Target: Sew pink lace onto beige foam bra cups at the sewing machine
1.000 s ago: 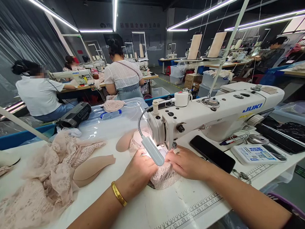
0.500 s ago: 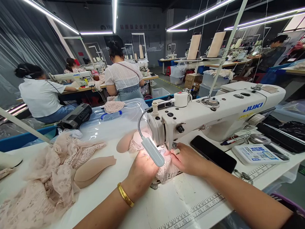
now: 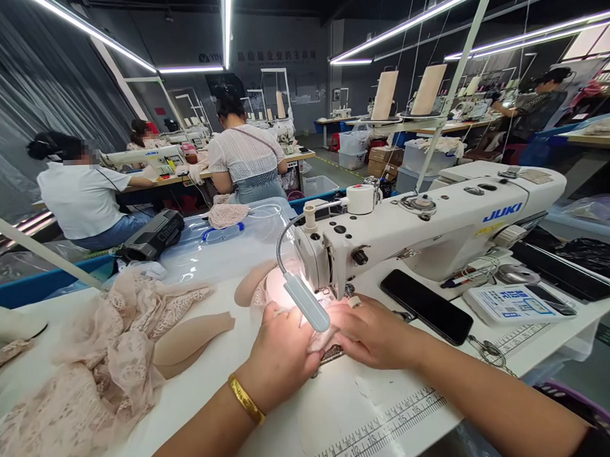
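Note:
Under the small grey lamp (image 3: 307, 302) of the white sewing machine (image 3: 415, 228), pale pink lace fabric (image 3: 323, 338) lies at the needle area, bunched between my hands. My left hand (image 3: 282, 346), with a gold bangle at the wrist, is closed on the fabric's left side. From the right, my right hand (image 3: 373, 329) grips the same fabric close to the presser foot, its fingers pressed together and the thumb below. Lamp and fingers hide the needle and much of the cloth. A rounded beige cup pad (image 3: 247, 285) lies behind my left hand.
Left on the table are a heap of pink lace (image 3: 104, 355) and beige cup pads (image 3: 189, 342). A black phone (image 3: 428, 305), a white box (image 3: 512, 302) and cords lie right. A ruler strip (image 3: 382, 429) runs along the front edge. Several co-workers sit at machines beyond.
Both hands have drawn closer together at the machine. The lace that hung toward me between them is now gathered up and mostly covered by my fingers.

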A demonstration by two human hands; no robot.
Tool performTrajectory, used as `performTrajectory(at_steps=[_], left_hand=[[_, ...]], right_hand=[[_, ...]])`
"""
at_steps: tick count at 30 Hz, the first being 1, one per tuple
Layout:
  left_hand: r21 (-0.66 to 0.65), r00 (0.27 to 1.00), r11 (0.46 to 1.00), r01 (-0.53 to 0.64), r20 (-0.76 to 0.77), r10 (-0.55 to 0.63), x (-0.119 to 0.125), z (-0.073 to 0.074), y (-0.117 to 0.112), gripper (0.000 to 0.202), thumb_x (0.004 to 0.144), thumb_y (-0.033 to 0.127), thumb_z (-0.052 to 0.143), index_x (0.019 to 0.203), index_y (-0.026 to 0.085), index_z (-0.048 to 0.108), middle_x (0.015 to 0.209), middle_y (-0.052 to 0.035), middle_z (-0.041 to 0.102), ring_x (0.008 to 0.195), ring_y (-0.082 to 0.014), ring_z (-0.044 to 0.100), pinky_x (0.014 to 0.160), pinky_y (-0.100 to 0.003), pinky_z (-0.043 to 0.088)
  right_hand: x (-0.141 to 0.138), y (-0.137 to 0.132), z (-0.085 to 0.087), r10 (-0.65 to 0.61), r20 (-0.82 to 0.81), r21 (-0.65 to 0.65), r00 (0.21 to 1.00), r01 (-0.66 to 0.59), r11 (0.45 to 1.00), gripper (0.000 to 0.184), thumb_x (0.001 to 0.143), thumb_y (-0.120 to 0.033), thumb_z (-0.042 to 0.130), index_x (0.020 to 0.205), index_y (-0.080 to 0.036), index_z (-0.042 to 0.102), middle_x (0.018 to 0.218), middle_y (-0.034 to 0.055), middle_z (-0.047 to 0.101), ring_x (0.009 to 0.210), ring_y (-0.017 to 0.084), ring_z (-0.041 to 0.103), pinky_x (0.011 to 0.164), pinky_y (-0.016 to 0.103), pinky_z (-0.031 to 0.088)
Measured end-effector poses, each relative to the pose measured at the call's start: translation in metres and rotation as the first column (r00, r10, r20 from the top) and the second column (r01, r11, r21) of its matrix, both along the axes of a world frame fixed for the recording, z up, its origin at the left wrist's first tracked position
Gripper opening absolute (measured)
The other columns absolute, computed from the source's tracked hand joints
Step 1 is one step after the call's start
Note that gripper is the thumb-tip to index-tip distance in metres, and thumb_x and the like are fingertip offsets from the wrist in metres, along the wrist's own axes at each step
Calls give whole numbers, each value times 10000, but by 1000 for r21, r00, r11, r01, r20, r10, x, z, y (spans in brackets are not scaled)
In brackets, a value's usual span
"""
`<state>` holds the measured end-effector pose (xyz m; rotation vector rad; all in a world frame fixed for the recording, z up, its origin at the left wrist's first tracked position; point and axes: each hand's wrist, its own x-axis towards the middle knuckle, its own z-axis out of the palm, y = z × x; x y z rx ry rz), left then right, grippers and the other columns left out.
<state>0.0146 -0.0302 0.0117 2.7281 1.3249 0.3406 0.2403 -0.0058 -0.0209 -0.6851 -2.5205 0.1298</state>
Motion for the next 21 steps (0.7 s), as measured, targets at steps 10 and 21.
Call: performTrajectory(at_steps=[10,21], left_hand=[[-245,988,963,116,-71,-137,-18,17,-11,443,790,221,665,1228,268,611,1074,-65,648,952,-279,583,869,-444,450],[-46,990,991,125,-53,-127,-11,4,7,275,798,66,543,1002,233,625,1078,-42,687,995,-265,606,940,-460,348]], right_hand=[[-2,16,-23,-142,201,112,969,122,986,323,798,71,466,853,-207,620,852,31,664,752,194,499,818,339,375],[2,17,-18,-154,180,-37,972,163,986,441,854,2,494,1181,-230,676,1058,75,732,977,249,586,918,377,411]])
